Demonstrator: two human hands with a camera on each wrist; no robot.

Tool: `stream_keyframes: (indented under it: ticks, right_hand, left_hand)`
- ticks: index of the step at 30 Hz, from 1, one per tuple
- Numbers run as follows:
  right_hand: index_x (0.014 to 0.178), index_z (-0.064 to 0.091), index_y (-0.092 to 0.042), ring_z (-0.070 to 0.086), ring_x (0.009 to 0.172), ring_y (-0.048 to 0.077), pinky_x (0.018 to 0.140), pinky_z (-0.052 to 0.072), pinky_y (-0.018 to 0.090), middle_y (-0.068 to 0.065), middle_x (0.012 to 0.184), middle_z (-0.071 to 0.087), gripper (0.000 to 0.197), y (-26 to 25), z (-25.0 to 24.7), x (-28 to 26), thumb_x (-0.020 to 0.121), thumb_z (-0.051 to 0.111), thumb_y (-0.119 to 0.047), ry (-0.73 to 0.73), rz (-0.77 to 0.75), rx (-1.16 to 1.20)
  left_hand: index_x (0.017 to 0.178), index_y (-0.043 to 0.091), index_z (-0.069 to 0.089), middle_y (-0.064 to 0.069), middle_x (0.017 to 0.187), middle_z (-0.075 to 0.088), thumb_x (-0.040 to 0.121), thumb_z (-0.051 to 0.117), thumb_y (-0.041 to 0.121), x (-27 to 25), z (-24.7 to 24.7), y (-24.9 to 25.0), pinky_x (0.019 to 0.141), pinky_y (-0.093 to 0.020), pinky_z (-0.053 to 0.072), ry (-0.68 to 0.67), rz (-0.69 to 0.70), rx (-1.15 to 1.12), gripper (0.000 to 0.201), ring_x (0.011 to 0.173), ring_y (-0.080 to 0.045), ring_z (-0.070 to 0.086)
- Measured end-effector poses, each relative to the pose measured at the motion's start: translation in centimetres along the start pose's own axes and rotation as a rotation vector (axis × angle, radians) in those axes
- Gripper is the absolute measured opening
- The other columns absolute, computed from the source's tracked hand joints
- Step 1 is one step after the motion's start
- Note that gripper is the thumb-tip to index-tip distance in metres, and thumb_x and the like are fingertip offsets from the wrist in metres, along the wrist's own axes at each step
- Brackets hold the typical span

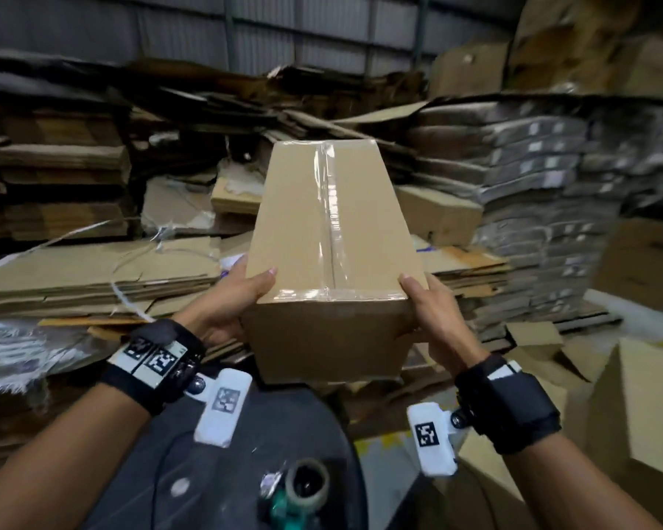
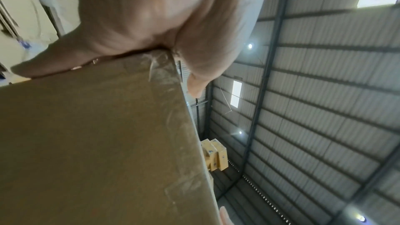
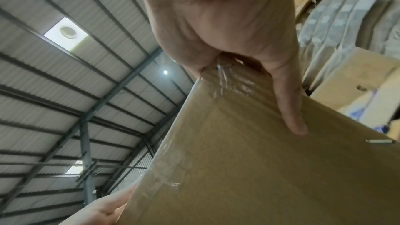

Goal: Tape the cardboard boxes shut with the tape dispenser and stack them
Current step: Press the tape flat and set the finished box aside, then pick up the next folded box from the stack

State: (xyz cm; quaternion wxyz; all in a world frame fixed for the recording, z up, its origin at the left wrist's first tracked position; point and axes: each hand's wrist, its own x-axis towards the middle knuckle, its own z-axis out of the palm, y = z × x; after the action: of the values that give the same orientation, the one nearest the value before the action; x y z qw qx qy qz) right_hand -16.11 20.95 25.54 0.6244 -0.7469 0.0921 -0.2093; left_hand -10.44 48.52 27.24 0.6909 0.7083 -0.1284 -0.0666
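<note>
**A:** Head view, item by item, left to right. I list first the flattened cardboard stacks (image 1: pixel 92 273), with loose white strapping (image 1: pixel 123 285) lying across them.

**B:** Next entry?

**A:** Left hand (image 1: pixel 226 304): wrapped round the near left corner of the cardboard box (image 1: pixel 333 239), thumb on the top face, fingers beneath and out of sight. The left wrist view confirms the palm against that corner.

**B:** And the box itself?

**A:** Held in the air in front of me, clear of any surface, long axis pointing away. Clear tape (image 1: pixel 332 223) runs down the top seam and across the near edge, so I count it as sealed. I judge it light, since two corner grips carry it level; stiff in the walls, but slick where the tape lies. I would keep my hold on bare cardboard at the near corners, with fingers under the base.

**B:** Right side?

**A:** Right hand (image 1: pixel 433 311): mirrors the other hand, thumb on top at the near right corner, a finger laid flat along the side in the right wrist view. Further right, bundled grey packs (image 1: pixel 552 208) and open boxes.

**B:** The dispenser?

**A:** Tape dispenser (image 1: pixel 303 491): resting below on a dark round surface (image 1: pixel 192 472), untouched by either hand.
</note>
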Motion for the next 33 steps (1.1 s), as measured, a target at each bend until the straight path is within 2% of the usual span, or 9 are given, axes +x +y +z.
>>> stream_keyframes:
  ticks: [2,3,5,14,19,21,25,28,33]
  right_hand:
    - [0.12,0.065,-0.026,0.067,0.104,0.023,0.086,0.057,0.053,-0.003,0.113,0.071,0.054,-1.9,-3.0,1.8,0.079,0.053,-0.058,0.031,-0.107,-0.056]
    - [0.119,0.066,-0.025,0.067,0.104,0.023,0.088,0.056,0.052,-0.003,0.112,0.072,0.054,-2.6,-4.3,2.9,0.078,0.052,-0.058,0.04,-0.148,-0.065]
    - [0.117,0.066,-0.023,0.068,0.102,0.026,0.084,0.057,0.052,-0.002,0.108,0.073,0.051,-3.9,-6.4,5.1,0.08,0.052,-0.056,0.062,-0.189,-0.059]
    - [0.115,0.063,-0.028,0.064,0.093,0.014,0.076,0.052,0.038,-0.009,0.104,0.069,0.018,-6.8,-11.0,19.3,0.1,0.055,-0.035,0.079,-0.324,0.076]
    - [0.112,0.062,-0.028,0.062,0.089,0.011,0.072,0.053,0.037,-0.011,0.1,0.068,0.014,-7.6,-12.2,27.8,0.103,0.052,-0.029,0.073,-0.335,0.114]
    - [0.113,0.063,-0.028,0.061,0.088,0.01,0.073,0.053,0.037,-0.012,0.099,0.068,0.015,-7.6,-12.6,31.4,0.103,0.053,-0.029,0.093,-0.344,0.108]
    - [0.114,0.064,-0.03,0.061,0.089,0.011,0.073,0.055,0.041,-0.014,0.099,0.067,0.016,-7.0,-13.1,38.7,0.102,0.053,-0.028,0.121,-0.32,0.104]
    - [0.113,0.062,-0.034,0.059,0.092,0.01,0.08,0.055,0.045,-0.016,0.102,0.065,0.016,-5.7,-13.5,44.5,0.103,0.052,-0.027,0.117,-0.311,0.092]
    - [0.114,0.059,-0.038,0.057,0.096,0.01,0.085,0.057,0.054,-0.015,0.108,0.063,0.017,-2.0,-13.9,55.3,0.104,0.049,-0.029,0.124,-0.307,0.047]
  left_hand:
    - [0.141,0.037,0.039,-0.003,0.137,0.059,0.101,0.056,0.042,1.7,2.4,2.1,0.066,-0.059,0.057,-0.025,-0.01,-0.012,0.044,0.109,-0.029,0.062]
    - [0.141,0.043,0.038,0.002,0.141,0.055,0.098,0.058,0.046,2.8,3.4,2.9,0.072,-0.071,0.051,-0.022,-0.009,-0.017,0.047,0.119,-0.031,0.056]
    - [0.142,0.049,0.036,0.006,0.142,0.054,0.102,0.051,0.041,5.0,5.3,4.8,0.078,-0.079,0.044,-0.008,0.016,-0.038,0.043,0.126,-0.029,0.051]
    - [0.139,0.05,0.038,0.006,0.13,0.058,0.106,0.045,0.024,17.1,12.2,9.8,0.085,-0.073,0.048,-0.007,0.209,-0.073,0.043,0.116,-0.03,0.057]
    - [0.148,0.049,0.029,0.005,0.132,0.059,0.101,0.056,0.018,26.2,14.7,11.1,0.081,-0.066,0.054,-0.036,0.291,-0.075,0.063,0.115,-0.029,0.06]
    - [0.152,0.047,0.027,0.012,0.131,0.057,0.099,0.06,0.018,29.8,15.8,11.1,0.084,-0.057,0.058,-0.032,0.313,-0.087,0.069,0.114,-0.024,0.061]
    - [0.148,0.037,0.043,0.006,0.146,0.049,0.089,0.073,0.025,36.8,17.9,10.2,0.064,-0.033,0.057,-0.036,0.339,-0.041,0.068,0.116,-0.021,0.06]
    - [0.15,0.037,0.04,0.003,0.15,0.044,0.078,0.081,0.027,42.1,19.2,8.9,0.071,-0.036,0.059,-0.05,0.351,-0.006,0.083,0.119,-0.023,0.056]
    - [0.15,0.036,0.039,0.0,0.149,0.042,0.082,0.078,0.006,52.0,21.7,6.3,0.077,-0.042,0.062,-0.039,0.37,0.008,0.084,0.117,-0.022,0.055]
